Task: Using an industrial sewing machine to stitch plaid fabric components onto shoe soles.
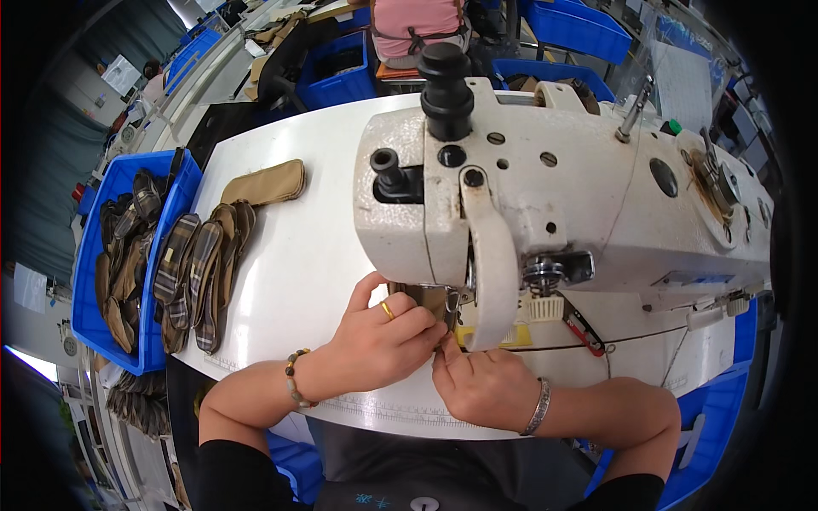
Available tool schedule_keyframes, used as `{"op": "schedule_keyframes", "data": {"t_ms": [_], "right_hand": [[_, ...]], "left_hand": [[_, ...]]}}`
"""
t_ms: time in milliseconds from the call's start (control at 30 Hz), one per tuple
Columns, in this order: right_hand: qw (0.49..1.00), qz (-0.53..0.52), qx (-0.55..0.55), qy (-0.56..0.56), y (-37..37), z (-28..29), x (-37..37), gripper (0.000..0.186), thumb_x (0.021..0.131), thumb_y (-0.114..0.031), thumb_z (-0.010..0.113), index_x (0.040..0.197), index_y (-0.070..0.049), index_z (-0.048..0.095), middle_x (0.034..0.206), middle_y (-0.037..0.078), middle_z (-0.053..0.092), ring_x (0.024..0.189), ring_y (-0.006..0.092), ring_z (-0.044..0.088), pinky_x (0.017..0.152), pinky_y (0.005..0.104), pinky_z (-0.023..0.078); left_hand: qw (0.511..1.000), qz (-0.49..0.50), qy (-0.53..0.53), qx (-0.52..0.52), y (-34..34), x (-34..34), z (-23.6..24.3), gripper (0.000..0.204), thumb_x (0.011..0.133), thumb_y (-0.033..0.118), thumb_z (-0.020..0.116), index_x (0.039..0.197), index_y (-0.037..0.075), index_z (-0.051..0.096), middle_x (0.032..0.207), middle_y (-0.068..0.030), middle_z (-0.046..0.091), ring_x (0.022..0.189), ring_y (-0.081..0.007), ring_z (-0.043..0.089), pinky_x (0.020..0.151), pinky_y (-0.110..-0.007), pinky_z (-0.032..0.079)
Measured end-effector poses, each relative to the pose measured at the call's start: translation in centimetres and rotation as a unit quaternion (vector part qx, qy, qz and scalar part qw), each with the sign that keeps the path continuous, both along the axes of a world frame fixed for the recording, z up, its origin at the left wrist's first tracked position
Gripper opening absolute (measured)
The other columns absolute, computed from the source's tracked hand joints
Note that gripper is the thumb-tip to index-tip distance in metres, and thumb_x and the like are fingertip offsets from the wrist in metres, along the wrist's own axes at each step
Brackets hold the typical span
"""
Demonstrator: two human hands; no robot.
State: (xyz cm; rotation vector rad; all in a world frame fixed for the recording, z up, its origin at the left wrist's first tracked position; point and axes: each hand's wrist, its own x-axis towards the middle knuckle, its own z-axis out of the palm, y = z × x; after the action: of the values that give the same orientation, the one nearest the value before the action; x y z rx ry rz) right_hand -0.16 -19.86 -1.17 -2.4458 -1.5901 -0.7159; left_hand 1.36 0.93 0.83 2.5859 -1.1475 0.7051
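Close to the middle of the table's (298,255) near edge, a brown cloth (433,297) sits beneath the sewing machine (545,179); the left hand (383,339) is clamped on it, the right hand (489,388) pinches its near end. Plaid pieces (204,266) lie by the table's left edge.

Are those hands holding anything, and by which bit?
Yes, a brown cloth piece at the white sewing machine. The bare left hand holds its near side; beside it, the exact grip of the bare right hand is hidden.
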Motion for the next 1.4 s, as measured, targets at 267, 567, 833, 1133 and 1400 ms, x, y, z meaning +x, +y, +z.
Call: {"op": "schedule_keyframes", "data": {"t_ms": [267, 567, 833, 1133, 1400], "right_hand": [[1.0, 0.016, 0.001, 0.0, 0.0, -0.5, 0.2, 0.021, 0.074, -0.015, 0.062, 0.084, 0.002, 0.069, 0.093, 0.026, 0.072, 0.051, 0.0111, 0.056, 0.044, 0.0243, 0.043], [1.0, 0.013, 0.019, -0.005, 0.3, -0.8, 0.6, 0.02, 0.075, -0.014, 0.063, 0.085, 0.002, 0.069, 0.092, 0.023, 0.071, 0.052, 0.0118, 0.059, 0.044, 0.0259, 0.046], [0.997, -0.069, 0.0, 0.028, 0.4, -0.9, 1.8, 0.025, 0.076, -0.011, 0.065, 0.099, -0.002, 0.073, 0.104, 0.015, 0.073, 0.075, 0.0223, 0.071, 0.062, 0.0348, 0.059], [0.995, -0.094, 0.034, 0.025, 0.3, -1.1, 2.4, 0.026, 0.076, -0.01, 0.066, 0.1, -0.003, 0.073, 0.107, 0.013, 0.073, 0.078, 0.0238, 0.072, 0.069, 0.0377, 0.059], [0.995, -0.065, 0.045, 0.067, -0.1, -1.0, 2.3, 0.031, 0.075, -0.01, 0.064, 0.103, 0.0, 0.07, 0.112, 0.018, 0.07, 0.078, 0.0239, 0.07, 0.054, 0.0334, 0.056]], "left_hand": [[0.994, -0.053, 0.085, -0.032, -0.1, 1.0, -0.6, 0.014, 0.067, 0.015, 0.075, 0.081, 0.013, 0.074, 0.086, 0.0054, 0.056, 0.086, -0.014, 0.054, 0.091, -0.041, 0.038], [0.985, -0.072, 0.15, -0.053, 0.6, 1.7, -0.9, 0.018, 0.066, 0.014, 0.078, 0.084, 0.013, 0.075, 0.089, 0.0041, 0.059, 0.09, -0.0164, 0.058, 0.093, -0.04, 0.038], [0.971, -0.024, 0.212, -0.11, 0.5, 4.1, -2.1, 0.016, 0.072, 0.013, 0.076, 0.087, 0.014, 0.076, 0.093, 0.0021, 0.069, 0.095, -0.0185, 0.063, 0.097, -0.04, 0.038], [0.933, -0.04, 0.341, -0.104, 1.9, 4.9, 3.4, 0.017, 0.08, 0.008, 0.073, 0.097, 0.005, 0.075, 0.093, -0.0123, 0.07, 0.086, -0.0311, 0.068, 0.078, -0.041, 0.053], [0.918, -0.07, 0.373, -0.116, 2.0, 5.5, 0.1, 0.021, 0.084, 0.004, 0.071, 0.104, 0.004, 0.075, 0.095, -0.0171, 0.07, 0.087, -0.0338, 0.069, 0.075, -0.04, 0.056]]}}
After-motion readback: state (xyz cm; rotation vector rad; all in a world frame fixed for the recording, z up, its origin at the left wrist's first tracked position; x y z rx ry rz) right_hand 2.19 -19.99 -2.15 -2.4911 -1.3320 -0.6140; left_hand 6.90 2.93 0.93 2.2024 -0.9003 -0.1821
